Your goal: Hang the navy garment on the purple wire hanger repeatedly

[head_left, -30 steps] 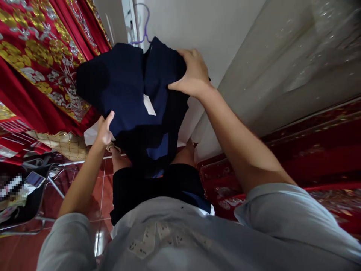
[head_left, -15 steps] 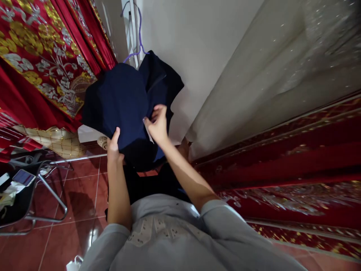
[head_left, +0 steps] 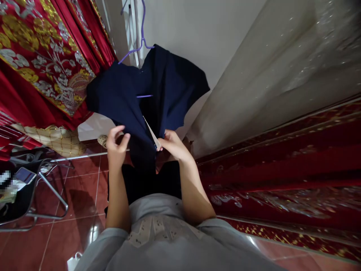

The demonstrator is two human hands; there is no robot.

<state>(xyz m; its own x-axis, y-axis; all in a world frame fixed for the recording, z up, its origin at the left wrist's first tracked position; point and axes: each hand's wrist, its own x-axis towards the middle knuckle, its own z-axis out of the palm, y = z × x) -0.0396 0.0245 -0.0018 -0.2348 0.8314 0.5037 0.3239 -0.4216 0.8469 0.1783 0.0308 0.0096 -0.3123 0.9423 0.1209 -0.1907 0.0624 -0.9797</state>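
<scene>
A dark navy shirt (head_left: 118,90) hangs in front of me on a purple hanger (head_left: 142,40), its front parted. Along one front edge, a narrow pale strip (head_left: 153,136) shows, with a small dark mark near its lower end. My right hand (head_left: 173,145) pinches the shirt's front edge beside the low end of that strip. At the shirt's lower left side is my left hand (head_left: 116,142), its thumb and fingers curved and apart; whether it touches the cloth is hard to tell.
Red cloth with gold and silver embroidery (head_left: 53,56) hangs at the left. Below it stands a black metal-framed chair (head_left: 53,192) with a phone (head_left: 25,175) on it. A beige clog (head_left: 102,141) lies by the wall. Clear plastic sheeting (head_left: 254,94) and red panels (head_left: 282,162) line the right.
The shirt has spread wider, and its front now gapes, showing the hanger's bar. My right hand has moved down and slightly right with the edge. My left hand's fingers have come apart.
</scene>
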